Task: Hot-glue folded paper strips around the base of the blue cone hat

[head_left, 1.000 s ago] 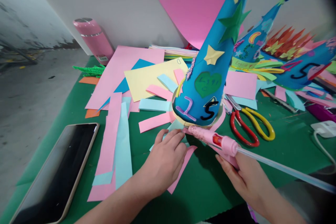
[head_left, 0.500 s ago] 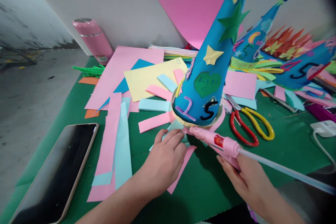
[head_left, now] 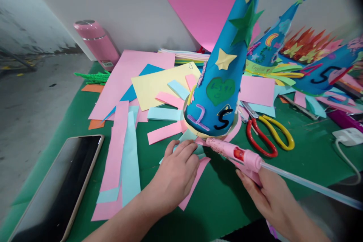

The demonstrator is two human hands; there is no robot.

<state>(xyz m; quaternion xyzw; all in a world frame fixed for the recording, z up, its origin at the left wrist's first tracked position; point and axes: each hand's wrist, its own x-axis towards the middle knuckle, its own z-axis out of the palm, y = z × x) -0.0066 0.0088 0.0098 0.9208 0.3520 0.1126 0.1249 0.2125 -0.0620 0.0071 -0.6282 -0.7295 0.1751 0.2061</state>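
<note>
A tall blue paper cone hat (head_left: 224, 79) with stars, a green heart and the number 25 stands on the green mat. Pink and light-blue paper strips fan out from its base. My left hand (head_left: 176, 176) lies flat, fingers pressed down on a pink strip (head_left: 195, 179) and a light-blue strip at the cone's near edge. My right hand (head_left: 266, 196) grips a pink glue gun (head_left: 236, 155) whose nozzle touches the strip at the cone's base. A clear glue stick (head_left: 312, 186) sticks out of the gun's back.
Red and yellow scissors (head_left: 269, 138) lie right of the cone. A tablet (head_left: 56, 193) sits at the near left. Loose pink and blue strips (head_left: 119, 159), coloured sheets, a pink bottle (head_left: 98, 43), more decorated cones (head_left: 320, 70) and a white charger (head_left: 348, 137) surround the work.
The view has shifted slightly left. The glue gun's tip has crept a little to the right along the cone's base. My left hand stays pressed on the strips.
</note>
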